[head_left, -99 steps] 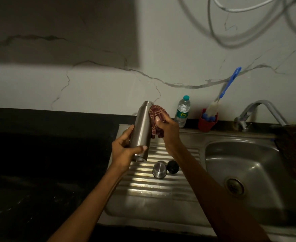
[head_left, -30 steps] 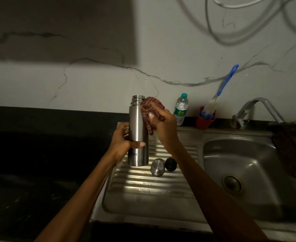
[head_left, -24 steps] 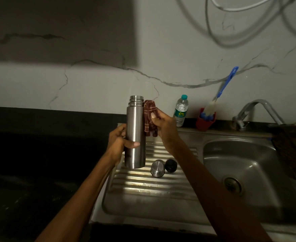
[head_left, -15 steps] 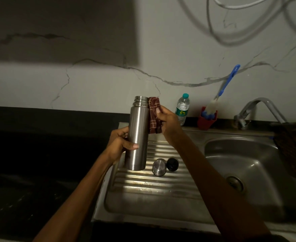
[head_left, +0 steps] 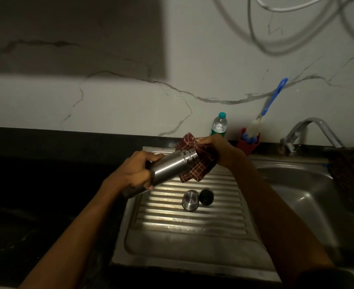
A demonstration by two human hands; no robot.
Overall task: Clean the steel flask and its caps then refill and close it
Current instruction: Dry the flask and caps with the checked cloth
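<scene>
At the frame's centre, the steel flask (head_left: 170, 166) is grasped by the left hand (head_left: 135, 172), tilted with its open neck to the upper right. A checked cloth (head_left: 199, 166) is clutched against the neck by the right hand (head_left: 217, 150). Two caps (head_left: 197, 200) lie on the ribbed drainboard (head_left: 192, 222) below.

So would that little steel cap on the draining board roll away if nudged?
Probably. The steel cap looks round and smooth, lying tilted on the ribbed draining board. The ribs might check it, or the black cap beside it.
</scene>
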